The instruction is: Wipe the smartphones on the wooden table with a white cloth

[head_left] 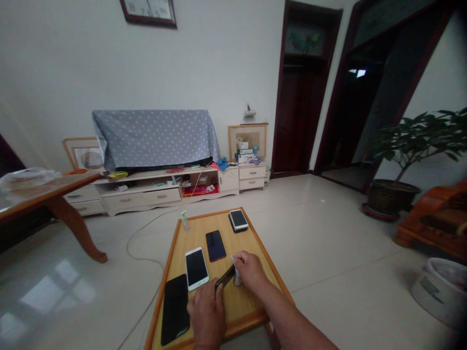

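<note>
Through my feed I see the surface (pixel 206 222), pale wood with orange-brown edging. Down its left side lie a black phone (pixel 175 309) nearest my camera, a white phone (pixel 197 268) just beside it, then a red-edged dark phone (pixel 215 246). At the far right corner I make out a smaller white phone (pixel 239 219) atop a mostly hidden dark item (pixel 231 224); far left, a pump bottle (pixel 186 224) stands upright.

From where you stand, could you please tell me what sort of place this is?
Probably a home's living room: a low white cabinet along the wall, a dotted cloth draped over something on it, and a large potted plant.
</note>
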`<state>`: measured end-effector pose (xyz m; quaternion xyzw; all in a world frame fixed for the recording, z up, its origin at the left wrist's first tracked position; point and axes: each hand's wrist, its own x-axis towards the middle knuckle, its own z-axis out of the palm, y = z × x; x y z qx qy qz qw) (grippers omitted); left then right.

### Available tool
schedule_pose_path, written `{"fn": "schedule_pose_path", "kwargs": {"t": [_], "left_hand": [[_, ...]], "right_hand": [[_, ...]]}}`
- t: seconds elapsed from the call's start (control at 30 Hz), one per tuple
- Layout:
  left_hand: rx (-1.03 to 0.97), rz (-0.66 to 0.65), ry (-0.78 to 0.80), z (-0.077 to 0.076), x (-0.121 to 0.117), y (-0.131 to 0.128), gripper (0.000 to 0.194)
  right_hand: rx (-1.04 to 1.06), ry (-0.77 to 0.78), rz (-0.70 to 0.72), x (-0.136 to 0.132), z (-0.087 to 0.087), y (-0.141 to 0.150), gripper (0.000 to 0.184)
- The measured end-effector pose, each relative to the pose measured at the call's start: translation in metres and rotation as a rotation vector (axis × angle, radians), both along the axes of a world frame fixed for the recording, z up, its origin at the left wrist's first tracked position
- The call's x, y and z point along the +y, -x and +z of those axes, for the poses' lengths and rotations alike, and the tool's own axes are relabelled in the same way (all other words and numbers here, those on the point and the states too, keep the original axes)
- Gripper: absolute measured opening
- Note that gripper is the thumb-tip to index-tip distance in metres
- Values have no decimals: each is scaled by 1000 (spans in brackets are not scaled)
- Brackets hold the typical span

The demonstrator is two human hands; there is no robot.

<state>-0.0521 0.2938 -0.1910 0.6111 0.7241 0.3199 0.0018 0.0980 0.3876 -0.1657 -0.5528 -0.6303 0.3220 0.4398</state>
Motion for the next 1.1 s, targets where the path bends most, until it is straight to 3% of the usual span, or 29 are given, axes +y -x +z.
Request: {"fn": "schedule_pose_path", "kwargs": {"t": [0.23,0.33,0.53,0.77,1.0,1.1], "left_hand": [[-19,-16,30,5,-1,-2,33],[-36,-22,32,7,-2,-2,33],[-28,-10,11,4,-1,-3,31],[-18,-31,-1,1,-1,0,28],[-39,-24,22,5,-2,0,31],[-53,-40,44,4,-1,2,31]], "right_hand": [[68,59,252,-34,-2,35,20],[75,101,222,-31,0,33,18],[61,111,84,-4,5,-1,25],[5,131,204,-20,3,23,17],[-49,107,85,-8,12,3,25],[-75,41,165,-22,10,15,23]]}}
